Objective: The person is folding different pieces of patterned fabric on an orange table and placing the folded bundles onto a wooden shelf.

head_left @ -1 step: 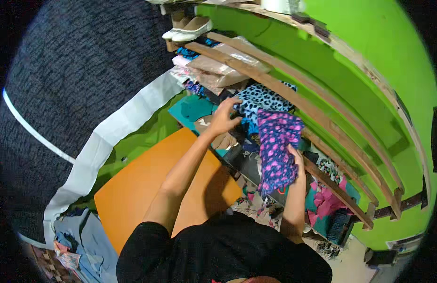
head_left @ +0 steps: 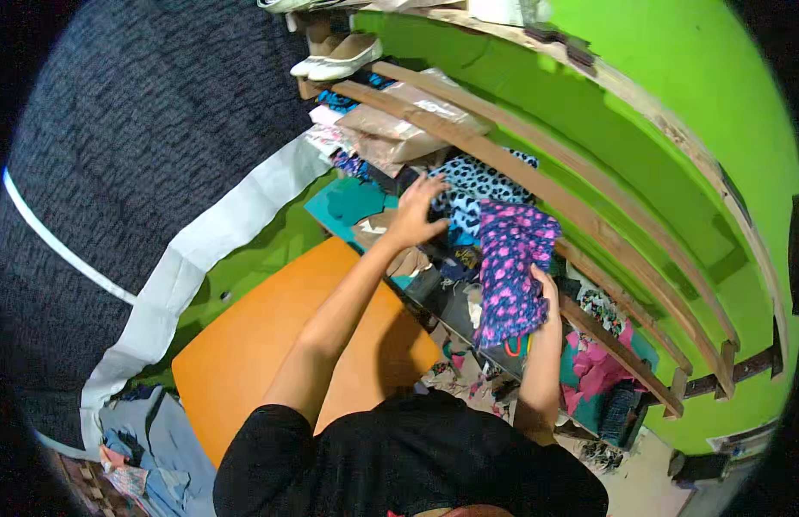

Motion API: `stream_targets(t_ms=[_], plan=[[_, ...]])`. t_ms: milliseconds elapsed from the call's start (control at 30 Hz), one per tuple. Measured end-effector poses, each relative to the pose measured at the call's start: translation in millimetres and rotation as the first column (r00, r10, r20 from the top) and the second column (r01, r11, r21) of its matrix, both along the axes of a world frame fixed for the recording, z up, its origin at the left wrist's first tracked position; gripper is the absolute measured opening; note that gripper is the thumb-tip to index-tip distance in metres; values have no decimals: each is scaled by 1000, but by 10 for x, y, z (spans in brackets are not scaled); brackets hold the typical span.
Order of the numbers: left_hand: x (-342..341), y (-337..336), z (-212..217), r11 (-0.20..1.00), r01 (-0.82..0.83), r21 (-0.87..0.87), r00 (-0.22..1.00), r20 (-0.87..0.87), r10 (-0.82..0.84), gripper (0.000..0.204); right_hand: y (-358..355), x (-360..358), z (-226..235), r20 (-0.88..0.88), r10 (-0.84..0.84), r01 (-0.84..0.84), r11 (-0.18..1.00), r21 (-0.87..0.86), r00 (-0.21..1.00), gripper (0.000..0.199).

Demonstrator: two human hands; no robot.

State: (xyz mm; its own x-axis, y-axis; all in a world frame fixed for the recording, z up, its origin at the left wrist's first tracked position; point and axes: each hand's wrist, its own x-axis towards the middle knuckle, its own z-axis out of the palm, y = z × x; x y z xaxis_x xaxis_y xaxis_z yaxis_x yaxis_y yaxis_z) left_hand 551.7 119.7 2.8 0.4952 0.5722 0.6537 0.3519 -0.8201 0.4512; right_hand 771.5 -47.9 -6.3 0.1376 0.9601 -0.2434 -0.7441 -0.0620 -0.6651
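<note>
A dark purple cloth (head_left: 513, 267) with pink spots hangs over the worktop in front of me. My right hand (head_left: 546, 297) grips it along its right edge, the thumb lying on top and the other fingers hidden beneath. To its left, my left hand (head_left: 416, 217) is raised with fingers spread and holds nothing. Just beyond that hand lies a light blue leopard-print cloth (head_left: 490, 179), partly under the wooden slats. Red-orange scissor-like handles (head_left: 516, 347) show below the purple cloth's lower edge.
Wooden slats (head_left: 468, 133) run along the green wall, with white shoes (head_left: 352, 59) and plastic-wrapped fabric (head_left: 399, 129) at the far end. An orange board (head_left: 279, 319) lies below my left arm. Pink scraps (head_left: 593, 370) are at right; grey-blue clothes (head_left: 158, 439) lie lower left.
The purple cloth has shifted slightly right, and its lower edge is higher, showing more of the red-orange handles. My left hand's fingers have spread and moved slightly off the leopard-print cloth.
</note>
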Motion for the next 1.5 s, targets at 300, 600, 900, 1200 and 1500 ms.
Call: stream_targets(t_ms=[300,600,900,1200,1500], plan=[[621,-96,-471,973,-112,200,938,-302,170,51,830,428,-10,135,-11,6,999,40,991,18],[808,-154,-493,981,-96,166,952,-274,140,44,2440,683,-748,207,-206,171,969,177,956,32],[635,-213,-521,984,-160,74,920,-350,176,49,2026,168,-206,132,-70,42,978,203,989,41],[-218,-781,-1012,914,-373,-160,913,108,392,45,1004,-391,-338,741,-637,309,763,568,211,46],[-1726,-1976,-1652,649,-437,-622,765,121,632,22,-145,-1760,-787,808,-479,-274,772,574,344,7]])
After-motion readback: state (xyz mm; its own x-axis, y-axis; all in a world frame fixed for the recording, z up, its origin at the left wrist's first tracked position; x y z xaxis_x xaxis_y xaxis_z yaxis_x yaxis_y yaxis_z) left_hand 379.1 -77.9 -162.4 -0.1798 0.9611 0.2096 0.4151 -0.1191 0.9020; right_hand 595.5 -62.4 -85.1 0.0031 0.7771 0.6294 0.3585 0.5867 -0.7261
